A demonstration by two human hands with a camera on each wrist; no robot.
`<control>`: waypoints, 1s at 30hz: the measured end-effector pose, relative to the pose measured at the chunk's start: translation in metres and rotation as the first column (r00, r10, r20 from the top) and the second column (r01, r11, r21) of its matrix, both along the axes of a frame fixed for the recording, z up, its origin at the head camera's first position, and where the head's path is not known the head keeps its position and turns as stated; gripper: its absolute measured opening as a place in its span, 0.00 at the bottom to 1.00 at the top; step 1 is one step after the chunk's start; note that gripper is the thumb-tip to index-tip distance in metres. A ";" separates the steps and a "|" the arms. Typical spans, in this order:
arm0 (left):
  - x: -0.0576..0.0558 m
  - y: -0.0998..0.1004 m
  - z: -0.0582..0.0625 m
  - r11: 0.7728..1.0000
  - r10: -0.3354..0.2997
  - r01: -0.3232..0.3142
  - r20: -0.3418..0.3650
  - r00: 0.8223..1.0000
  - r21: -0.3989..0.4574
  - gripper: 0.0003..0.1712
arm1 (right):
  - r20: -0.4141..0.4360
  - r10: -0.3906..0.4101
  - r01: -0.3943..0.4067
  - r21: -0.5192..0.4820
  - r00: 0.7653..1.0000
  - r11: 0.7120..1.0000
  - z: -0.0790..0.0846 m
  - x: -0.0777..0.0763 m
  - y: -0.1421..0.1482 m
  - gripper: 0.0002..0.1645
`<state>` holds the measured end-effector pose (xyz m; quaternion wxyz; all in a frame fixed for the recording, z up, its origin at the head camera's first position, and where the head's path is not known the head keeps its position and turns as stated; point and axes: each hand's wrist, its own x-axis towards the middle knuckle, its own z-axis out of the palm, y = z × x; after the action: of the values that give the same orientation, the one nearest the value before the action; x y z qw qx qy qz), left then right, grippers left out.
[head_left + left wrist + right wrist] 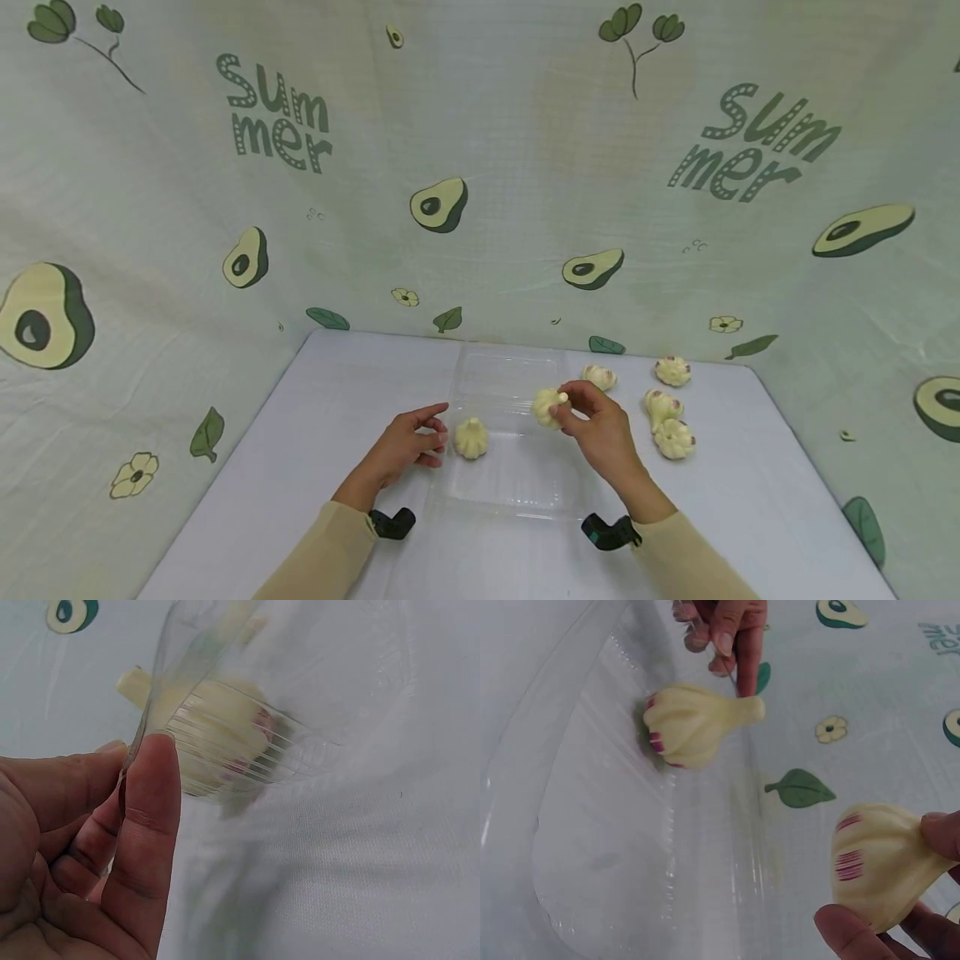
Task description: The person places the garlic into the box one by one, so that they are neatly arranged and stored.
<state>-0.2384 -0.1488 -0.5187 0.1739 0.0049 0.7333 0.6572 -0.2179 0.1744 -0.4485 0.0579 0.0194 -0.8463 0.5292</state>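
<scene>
A clear plastic container (pixel 517 479) lies on the white table with its lid (pixel 510 367) folded open toward the back. My left hand (pixel 408 446) pinches the container's left wall between thumb and fingers, as the left wrist view shows up close. Just inside that wall sits a garlic bulb (pixel 471 439), stem up and purple-marked low down. In my right hand (pixel 603 433) is another garlic bulb (pixel 877 862), gripped near its stem by thumb and fingers. It hangs over the container's right back part, apart from the first bulb.
Right of the container lie several more garlic bulbs: one (pixel 598 377) beside the lid, one (pixel 672 372) at the back, and two close together, the upper bulb (pixel 663 406) and lower bulb (pixel 674 439). A printed cloth (pixel 510 167) stands behind and along the table's sides.
</scene>
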 end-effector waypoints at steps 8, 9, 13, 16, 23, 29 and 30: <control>0.000 0.000 0.000 1.000 -0.002 0.001 0.007 1.000 0.005 0.38 | -0.031 0.027 -0.026 0.026 0.999 0.999 -0.013 -0.002 -0.020 0.14; 0.000 0.001 0.001 1.000 -0.001 0.001 0.008 1.000 0.007 0.38 | -0.035 0.029 -0.028 0.028 0.999 0.999 -0.015 -0.002 -0.022 0.13; 0.000 0.000 0.001 1.000 0.001 -0.001 0.009 1.000 0.008 0.38 | -0.051 0.044 -0.041 0.059 0.998 0.997 -0.023 -0.002 -0.030 0.12; 0.000 0.000 0.001 1.000 0.003 -0.003 0.015 1.000 0.007 0.38 | -0.066 0.049 -0.042 0.099 0.997 0.994 -0.028 -0.002 -0.036 0.12; -0.001 0.000 0.001 1.000 0.000 -0.001 0.010 1.000 0.012 0.38 | -0.073 0.048 -0.040 0.114 0.996 0.993 -0.039 -0.003 -0.048 0.10; 0.000 -0.001 0.001 1.000 0.003 -0.003 0.006 1.000 0.020 0.38 | -0.046 0.063 -0.055 0.146 0.997 0.988 -0.050 -0.005 -0.056 0.10; 0.001 -0.001 0.000 1.000 0.003 -0.003 0.007 1.000 0.020 0.38 | -0.037 0.064 -0.058 0.148 0.997 0.987 -0.052 -0.004 -0.057 0.11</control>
<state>-0.2378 -0.1501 -0.5182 0.1752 0.0034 0.7261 0.6649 -0.2223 0.1178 -0.5002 0.0576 0.0603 -0.8806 0.4665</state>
